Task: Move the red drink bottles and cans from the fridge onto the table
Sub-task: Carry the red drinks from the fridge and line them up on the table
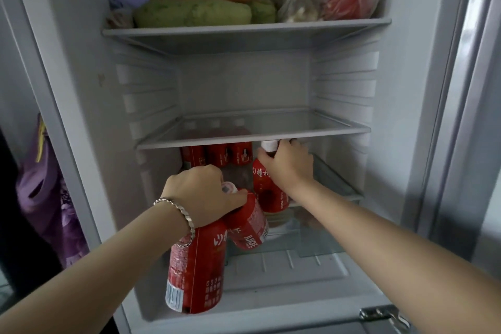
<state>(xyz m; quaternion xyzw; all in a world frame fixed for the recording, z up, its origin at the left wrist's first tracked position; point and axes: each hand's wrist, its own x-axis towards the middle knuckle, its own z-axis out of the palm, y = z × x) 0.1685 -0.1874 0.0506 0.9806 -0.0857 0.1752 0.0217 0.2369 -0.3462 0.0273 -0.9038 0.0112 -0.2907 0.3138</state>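
Here left hand (202,192) grips two bottles (195,266), right hand (287,163) another bottle (268,192) under shelf edge (217,142).

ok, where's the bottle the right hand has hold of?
Head view, centre: the red bottle is upright just below the middle glass shelf, right of the back-row bottles, its neck gripped by the right hand.

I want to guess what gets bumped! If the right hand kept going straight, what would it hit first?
The right hand grips a red bottle by its neck. Going straight on, it would probably meet the back row of red bottles under the glass shelf next, though depth is unclear.
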